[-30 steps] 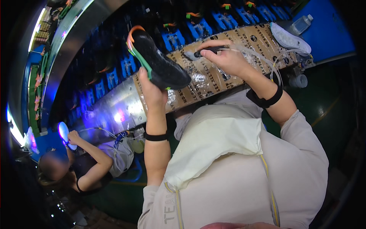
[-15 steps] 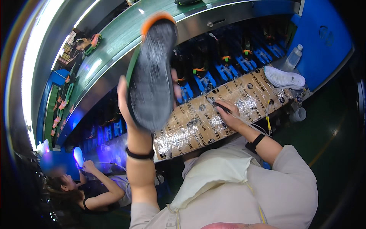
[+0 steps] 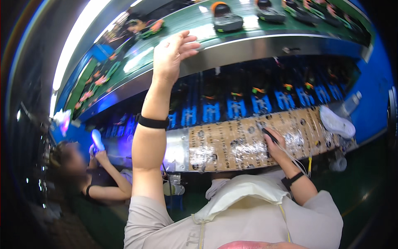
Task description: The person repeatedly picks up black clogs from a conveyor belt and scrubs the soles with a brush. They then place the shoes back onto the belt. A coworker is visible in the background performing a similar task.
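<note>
My left hand (image 3: 172, 54) reaches up over the green conveyor belt (image 3: 186, 31), fingers stretched apart, with nothing in it. To its right on the belt stands a dark shoe upper (image 3: 227, 18) with an orange end and a shiny, film-like surface. My right hand (image 3: 277, 145) rests over the cardboard-covered work surface (image 3: 232, 149), closed around a slim black-handled tool (image 3: 269, 134). A pale cable (image 3: 296, 159) trails from that hand toward my wrist. The tool's small greyish tip is too blurred to name.
More dark shoes (image 3: 270, 11) line the belt's far right. Under its metal edge hangs a row of blue shoe holders (image 3: 261, 103). A white sole-shaped piece (image 3: 336, 121) and clear bottle (image 3: 351, 103) lie at right. A co-worker (image 3: 110, 178) holds a blue-lit sole at left.
My left hand has let go of the dark shoe upper with the orange end; a matching one now stands on the belt. My right hand keeps the tool. The view has shifted.
</note>
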Action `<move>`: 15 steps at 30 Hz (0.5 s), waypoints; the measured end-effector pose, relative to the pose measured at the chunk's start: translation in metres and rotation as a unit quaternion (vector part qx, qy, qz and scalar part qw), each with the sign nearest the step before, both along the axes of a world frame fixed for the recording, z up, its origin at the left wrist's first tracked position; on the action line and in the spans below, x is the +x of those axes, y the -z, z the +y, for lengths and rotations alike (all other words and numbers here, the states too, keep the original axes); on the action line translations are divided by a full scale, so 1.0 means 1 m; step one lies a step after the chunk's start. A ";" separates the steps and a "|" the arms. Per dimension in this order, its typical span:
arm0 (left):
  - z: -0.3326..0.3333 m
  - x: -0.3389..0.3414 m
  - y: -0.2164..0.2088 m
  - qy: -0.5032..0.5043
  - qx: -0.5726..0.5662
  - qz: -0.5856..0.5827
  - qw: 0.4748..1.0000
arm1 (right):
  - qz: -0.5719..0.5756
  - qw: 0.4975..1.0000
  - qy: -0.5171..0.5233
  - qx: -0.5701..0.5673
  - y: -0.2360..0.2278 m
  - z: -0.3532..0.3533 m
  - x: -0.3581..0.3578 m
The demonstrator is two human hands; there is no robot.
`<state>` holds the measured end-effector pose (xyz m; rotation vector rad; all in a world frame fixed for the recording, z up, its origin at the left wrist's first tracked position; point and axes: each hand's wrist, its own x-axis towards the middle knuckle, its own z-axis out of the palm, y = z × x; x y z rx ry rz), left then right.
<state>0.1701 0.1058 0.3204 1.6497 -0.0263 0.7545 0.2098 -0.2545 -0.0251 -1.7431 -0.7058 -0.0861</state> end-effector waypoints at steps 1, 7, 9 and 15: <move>0.040 -0.007 -0.001 -0.100 0.098 0.017 0.990 | 0.002 1.000 -0.007 0.001 -0.002 0.002 -0.001; 0.252 -0.079 0.000 -0.528 0.534 0.314 0.581 | 0.009 0.999 -0.020 -0.031 -0.002 0.004 0.001; 0.306 -0.104 -0.002 -0.556 0.503 0.442 0.492 | 0.020 0.999 -0.021 -0.035 -0.001 0.003 0.001; 0.406 -0.161 0.000 -0.555 0.535 0.492 0.403 | 0.023 0.999 -0.018 -0.046 -0.013 0.003 0.002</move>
